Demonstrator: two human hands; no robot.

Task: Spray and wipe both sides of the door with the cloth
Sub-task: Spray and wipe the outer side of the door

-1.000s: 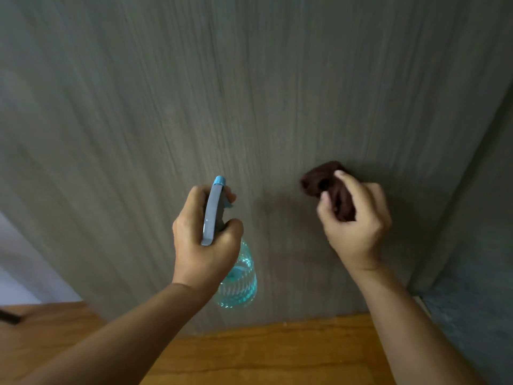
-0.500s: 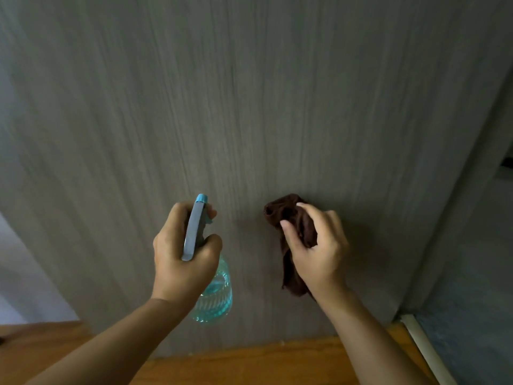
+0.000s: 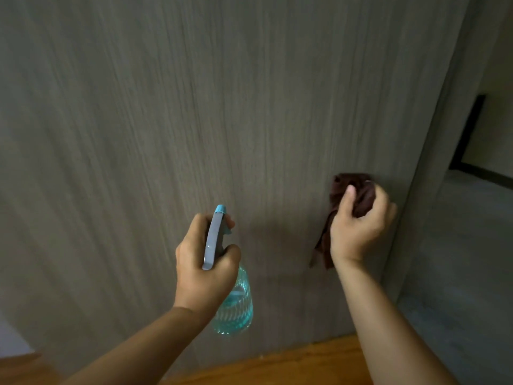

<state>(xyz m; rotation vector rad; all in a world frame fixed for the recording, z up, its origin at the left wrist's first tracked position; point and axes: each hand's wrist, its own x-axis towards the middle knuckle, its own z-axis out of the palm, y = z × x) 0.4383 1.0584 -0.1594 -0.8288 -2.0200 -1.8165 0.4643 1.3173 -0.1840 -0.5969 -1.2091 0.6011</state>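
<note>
Right hand (image 3: 358, 232) grips bunched dark brown cloth (image 3: 351, 195), pressed on grey wood-grain door (image 3: 222, 107); since half second ago moved right and up, now near door edge. Left hand (image 3: 205, 265) holds clear turquoise spray bottle with grey trigger head (image 3: 234, 307), nozzle toward door, shifted right too. Orange wooden floor (image 3: 305, 362) below.

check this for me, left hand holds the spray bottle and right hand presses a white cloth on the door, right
Not quite: the cloth is dark brown, not white, as the head view shows. The rest holds: the left hand holds the spray bottle and the right hand presses the cloth on the door.
</note>
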